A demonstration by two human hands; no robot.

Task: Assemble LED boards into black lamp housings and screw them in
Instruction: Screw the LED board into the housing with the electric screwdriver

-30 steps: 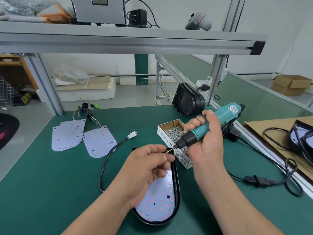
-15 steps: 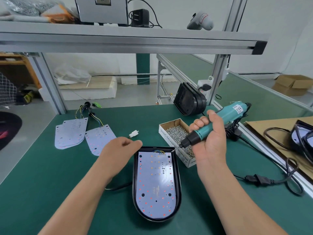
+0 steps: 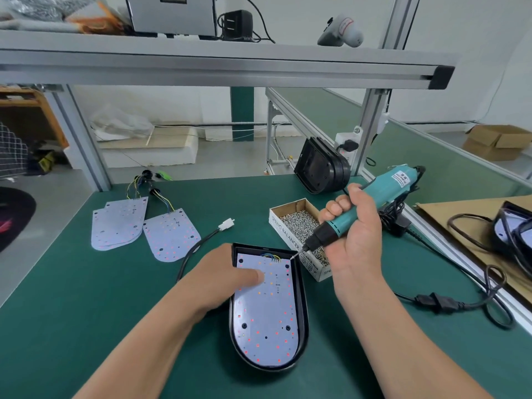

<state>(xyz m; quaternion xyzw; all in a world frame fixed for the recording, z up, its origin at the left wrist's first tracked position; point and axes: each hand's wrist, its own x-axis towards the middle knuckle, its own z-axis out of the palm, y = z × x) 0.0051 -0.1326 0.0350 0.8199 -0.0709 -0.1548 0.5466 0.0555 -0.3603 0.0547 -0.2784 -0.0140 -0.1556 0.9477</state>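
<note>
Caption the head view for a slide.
Left hand presses LED board in black housing; right hand holds screwdriver near board's far corner.

The left hand (image 3: 221,272) lies palm down. Its thumb (image 3: 253,276) is stretched out flat and presses on the LED board (image 3: 267,321). Its other fingers are hidden. The right hand (image 3: 357,231) is up and to the right of that thumb, with its fingers (image 3: 335,210) curled tight round the screwdriver (image 3: 385,188). Both bare arms reach forward.

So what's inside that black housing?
A white LED board fills the black housing, coloured wires at its top edge. The left hand covers the board's upper left; anything beneath the board is hidden.
</note>
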